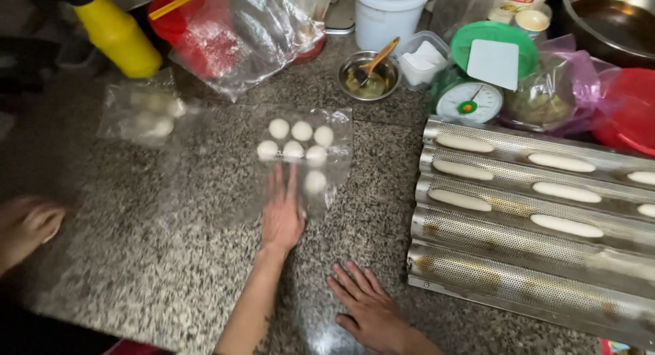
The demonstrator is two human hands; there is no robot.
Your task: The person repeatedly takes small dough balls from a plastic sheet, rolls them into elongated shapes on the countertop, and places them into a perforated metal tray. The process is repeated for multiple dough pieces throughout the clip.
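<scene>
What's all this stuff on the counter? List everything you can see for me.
Dough balls: seven, white, on a clear plastic sheet mid-counter.
Second plastic sheet: one, clear, far left, with blurred pale dough pieces.
Perforated baguette tray: one, silver, right side.
Dough sticks: seven visible, white, in the tray's upper channels.
Kitchen scale: one, green and white, behind the tray.
Small bowl: one, metal, with a wooden-handled tool.
Yellow bottle: one, top left.
Plastic bags: several, clear, over red things, at the back.
White bucket: one, at the back.
Granite counter: speckled grey.
Another person's hand: one, far left edge.
Left hand: flat, fingertips at the dough sheet.
Right hand: flat on the counter, empty.
</scene>
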